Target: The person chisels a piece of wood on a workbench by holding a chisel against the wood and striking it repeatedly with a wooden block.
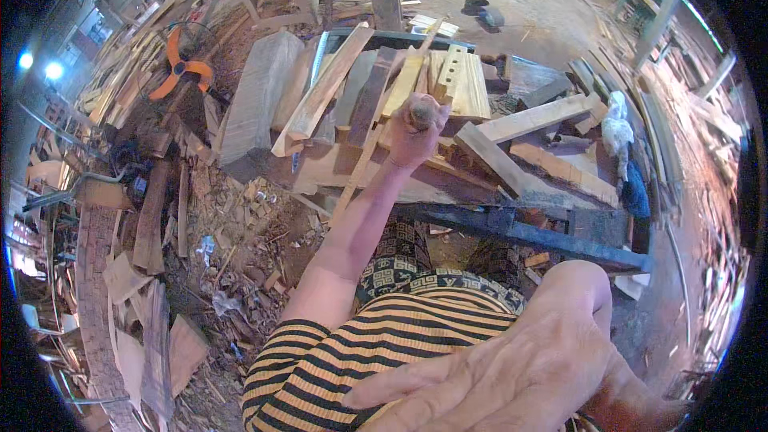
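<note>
My left hand [420, 130] is stretched out over the wood-laden bench, its fingers curled closed. A thin pale wooden strip [432, 34] runs up from behind the fist; whether the fingers grip it cannot be made out. Just beyond the hand lies a pale wooden block with a row of round holes [452, 72]. Large and close to the camera, my right hand [512, 368] is raised in front of my striped shirt [400, 328], back of the hand showing. Its visible fingers are stretched toward the left, with nothing seen in them; some fingertips are cut off by the lower edge.
On the bench rest a thick squared timber [260, 104], a long pale board [324, 92] and several offcuts. A dark bench rail [528, 236] crosses before my legs. An orange-bladed fan [180, 68] stands at left. A clear plastic bag [617, 128] hangs at right. Wood scraps [264, 216] litter the ground.
</note>
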### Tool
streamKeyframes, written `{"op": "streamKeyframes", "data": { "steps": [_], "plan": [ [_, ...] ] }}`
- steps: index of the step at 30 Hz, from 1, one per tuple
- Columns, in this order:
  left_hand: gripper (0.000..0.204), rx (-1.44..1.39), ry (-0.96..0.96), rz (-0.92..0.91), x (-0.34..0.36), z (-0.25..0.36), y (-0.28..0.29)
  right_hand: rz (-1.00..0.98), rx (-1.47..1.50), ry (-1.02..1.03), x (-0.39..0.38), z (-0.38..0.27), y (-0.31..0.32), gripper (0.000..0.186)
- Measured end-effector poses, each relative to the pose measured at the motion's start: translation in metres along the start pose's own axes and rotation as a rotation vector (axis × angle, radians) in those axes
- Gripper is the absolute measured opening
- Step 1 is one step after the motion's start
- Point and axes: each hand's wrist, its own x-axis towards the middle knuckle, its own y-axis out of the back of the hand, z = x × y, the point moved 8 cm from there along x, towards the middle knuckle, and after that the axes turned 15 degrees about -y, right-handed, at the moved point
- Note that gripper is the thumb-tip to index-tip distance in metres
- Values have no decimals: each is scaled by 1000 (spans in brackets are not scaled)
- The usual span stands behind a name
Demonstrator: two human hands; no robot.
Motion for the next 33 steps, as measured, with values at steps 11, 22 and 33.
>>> {"op": "streamKeyframes", "data": {
  "steps": [11,22,33],
  "plan": [
    [15,128,4,34,6,-5,7,64,-144,-48,-11,-35,7,64],
    [11,84,141,116,10,-12,11,427,14,380,6,-18,-3,49],
    [21,358,179,-58,4,-31,9,205,22,461,-30,-19,-9,107]
  ]
}}
